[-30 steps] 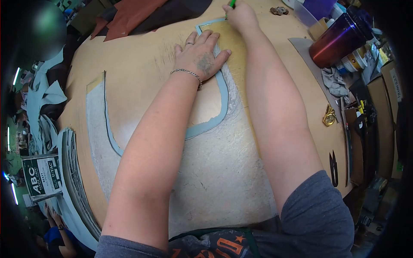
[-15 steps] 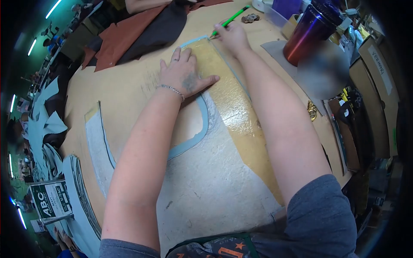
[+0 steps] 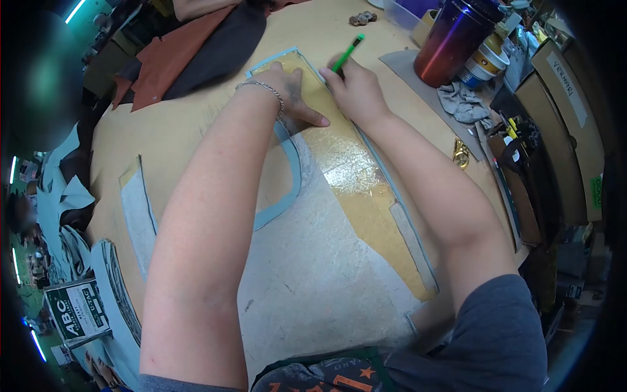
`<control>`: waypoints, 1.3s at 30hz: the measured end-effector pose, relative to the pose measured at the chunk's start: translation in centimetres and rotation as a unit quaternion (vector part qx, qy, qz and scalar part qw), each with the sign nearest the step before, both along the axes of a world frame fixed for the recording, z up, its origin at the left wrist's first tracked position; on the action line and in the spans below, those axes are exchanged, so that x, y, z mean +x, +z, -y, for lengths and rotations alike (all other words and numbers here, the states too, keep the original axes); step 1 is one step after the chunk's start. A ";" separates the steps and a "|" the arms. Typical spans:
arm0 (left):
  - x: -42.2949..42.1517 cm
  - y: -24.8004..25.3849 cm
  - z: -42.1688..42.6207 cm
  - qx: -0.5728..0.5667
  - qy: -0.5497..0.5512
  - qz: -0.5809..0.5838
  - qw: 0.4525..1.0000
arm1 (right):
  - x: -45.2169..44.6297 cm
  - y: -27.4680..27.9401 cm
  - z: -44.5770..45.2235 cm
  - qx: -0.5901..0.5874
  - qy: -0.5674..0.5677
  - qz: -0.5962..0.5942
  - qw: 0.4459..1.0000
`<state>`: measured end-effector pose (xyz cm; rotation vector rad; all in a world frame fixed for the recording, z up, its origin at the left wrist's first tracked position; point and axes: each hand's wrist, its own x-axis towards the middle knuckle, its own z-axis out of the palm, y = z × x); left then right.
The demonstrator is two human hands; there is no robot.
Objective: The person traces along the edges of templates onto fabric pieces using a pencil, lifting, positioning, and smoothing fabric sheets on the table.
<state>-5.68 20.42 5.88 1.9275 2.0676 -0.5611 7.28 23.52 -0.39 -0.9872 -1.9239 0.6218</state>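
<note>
A large template (image 3: 307, 281), grey with a shiny yellow band, lies flat on the worktable with light blue material (image 3: 289, 196) showing along its edges. My left hand (image 3: 287, 93) rests on its upper part, fingers spread and thumb stretched to the right. At the template's upper right edge, my right hand (image 3: 359, 93) is closed around a green pencil (image 3: 347, 53), which leans up and to the right. The pencil's tip is hidden by the fingers. Left of my left forearm, a narrow grey arm of the template (image 3: 138, 206) with a yellow end shows.
Brown leather (image 3: 179, 62) and black leather (image 3: 225, 49) lie at the back left, near another person's arm (image 3: 199, 8). A tumbler (image 3: 450, 46), white tub (image 3: 490, 62) and crumpled cloth (image 3: 465, 104) stand at right. Stacked blue pieces (image 3: 114, 287) sit at the left edge.
My right hand has moved from the template's top corner down along its right edge with the pencil, which now stands steeper. My left hand stays on the template. The view has shifted slightly.
</note>
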 end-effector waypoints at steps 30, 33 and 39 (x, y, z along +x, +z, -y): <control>0.1 -0.2 0.1 0.003 0.033 0.025 0.999 | -1.6 -1.7 -4.7 -0.096 0.005 -0.116 0.989; 0.0 -0.3 -0.1 0.008 0.013 0.012 1.000 | -4.1 -1.8 -7.3 -0.099 0.015 -0.129 0.987; 0.0 -0.6 -0.4 0.000 0.028 0.010 1.000 | -5.0 -2.1 -7.9 -0.074 0.007 -0.076 0.994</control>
